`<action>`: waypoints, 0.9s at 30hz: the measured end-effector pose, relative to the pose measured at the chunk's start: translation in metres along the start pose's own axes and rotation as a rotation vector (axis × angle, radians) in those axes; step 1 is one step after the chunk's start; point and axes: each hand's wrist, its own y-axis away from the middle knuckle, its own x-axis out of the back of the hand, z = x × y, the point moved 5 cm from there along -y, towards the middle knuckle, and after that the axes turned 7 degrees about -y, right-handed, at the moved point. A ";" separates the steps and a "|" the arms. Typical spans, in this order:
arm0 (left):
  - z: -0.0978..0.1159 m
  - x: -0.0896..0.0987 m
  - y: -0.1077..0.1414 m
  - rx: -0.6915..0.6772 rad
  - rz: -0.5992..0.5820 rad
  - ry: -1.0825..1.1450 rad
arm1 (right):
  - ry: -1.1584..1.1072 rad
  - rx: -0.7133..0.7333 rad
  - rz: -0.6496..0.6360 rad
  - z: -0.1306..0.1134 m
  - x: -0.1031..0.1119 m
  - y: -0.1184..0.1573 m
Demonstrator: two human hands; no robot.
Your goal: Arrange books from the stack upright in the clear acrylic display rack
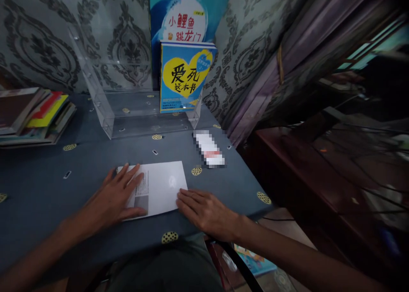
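Note:
A white printed booklet or sheet (162, 185) lies flat on the dark blue tablecloth (96, 177), with small text and a grey block near its left side. My left hand (121, 194) rests over its left part, fingers spread. At its right edge is my right hand (204, 209), its fingers held together and touching the paper; whether they pinch the edge or only press on it is hidden. Behind the paper, to the right, lies a white item with a red band (209, 150), blurred out by pixels.
A clear acrylic stand (96, 92) is at the back, with a blue and yellow book (183, 77) upright at its right end and a larger teal book (191, 11) behind. Several books are stacked (28, 117) at the left. The table's right edge borders dark red furniture (294, 168).

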 end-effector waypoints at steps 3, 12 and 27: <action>0.000 0.001 0.012 -0.092 0.001 0.044 | -0.021 -0.006 0.078 0.005 0.014 -0.006; -0.043 0.086 0.009 0.226 0.136 0.528 | -0.466 -0.414 0.393 0.054 0.040 -0.024; -0.077 0.033 -0.051 0.552 0.125 0.251 | -0.577 -0.963 0.353 0.151 -0.046 -0.048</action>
